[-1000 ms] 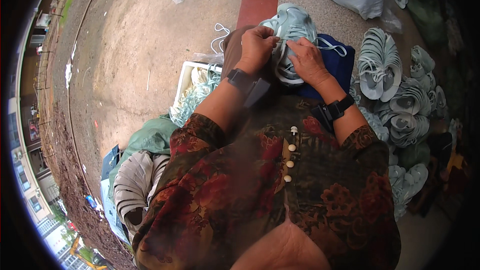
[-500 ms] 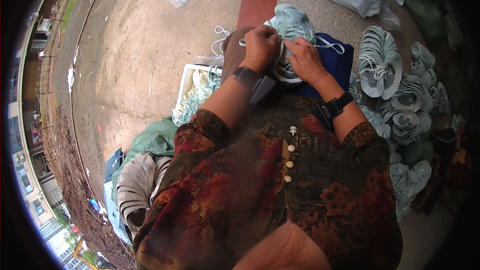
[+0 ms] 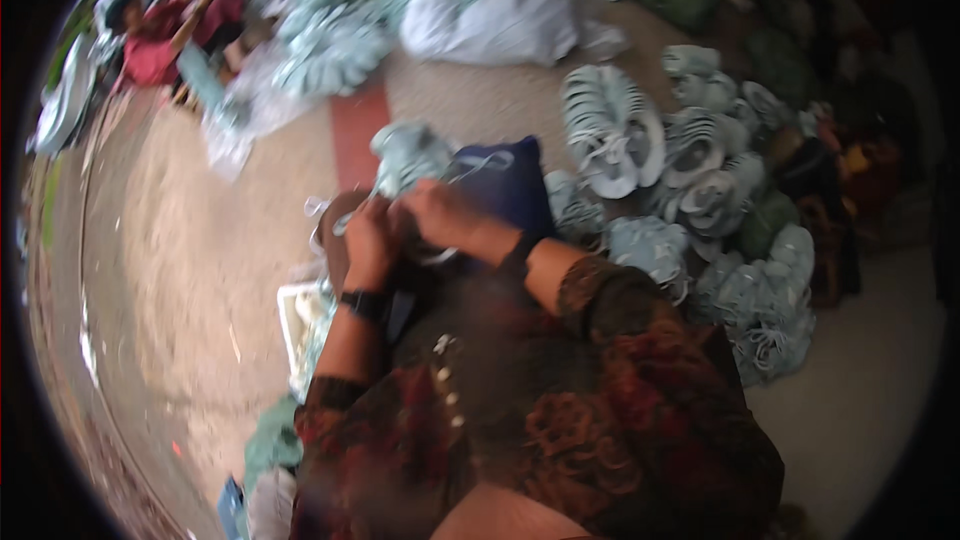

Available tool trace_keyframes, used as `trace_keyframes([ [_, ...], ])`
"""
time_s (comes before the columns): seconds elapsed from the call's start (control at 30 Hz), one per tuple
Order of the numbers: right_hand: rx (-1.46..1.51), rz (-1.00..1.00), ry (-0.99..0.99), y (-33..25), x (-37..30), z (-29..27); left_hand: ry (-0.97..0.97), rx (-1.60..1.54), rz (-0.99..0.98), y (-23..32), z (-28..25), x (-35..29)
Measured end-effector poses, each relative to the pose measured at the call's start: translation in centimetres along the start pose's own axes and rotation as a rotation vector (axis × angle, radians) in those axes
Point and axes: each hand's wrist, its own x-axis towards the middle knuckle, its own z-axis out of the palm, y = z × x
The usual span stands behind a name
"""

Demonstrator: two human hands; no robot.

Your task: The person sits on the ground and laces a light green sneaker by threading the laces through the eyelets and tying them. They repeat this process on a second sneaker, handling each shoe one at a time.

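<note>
Beside the blue cloth (image 3: 515,188), we've a shoe (image 3: 410,154), prob. light & soft, best held by its sides, our L hand (image 3: 371,240) & R hand (image 3: 443,212) at its near end, grip too blurred to tell.

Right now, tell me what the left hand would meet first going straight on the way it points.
The left hand would likely meet the pale blue-green shoe just ahead first; blur hides whether they already touch, and depth is unclear.
</note>
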Motion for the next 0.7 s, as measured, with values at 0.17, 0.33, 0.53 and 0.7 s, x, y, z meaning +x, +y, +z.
trace_keyframes([
  [0.17,-0.135,0.076,0.035,0.0,0.3,-0.3,-0.079,0.127,0.075,-0.2,1.0,0.0],
  [0.33,-0.217,0.023,0.044,-1.1,0.7,-0.2,-0.120,0.057,-0.128,-0.1,1.1,0.5],
  [0.53,-0.324,-0.065,-0.014,-0.9,1.8,1.8,-0.156,-0.272,-0.179,-1.8,0.8,0.9],
  [0.7,-0.403,-0.235,0.051,-0.5,2.2,2.4,-0.208,-0.294,-0.239,-2.4,0.4,1.1],
])
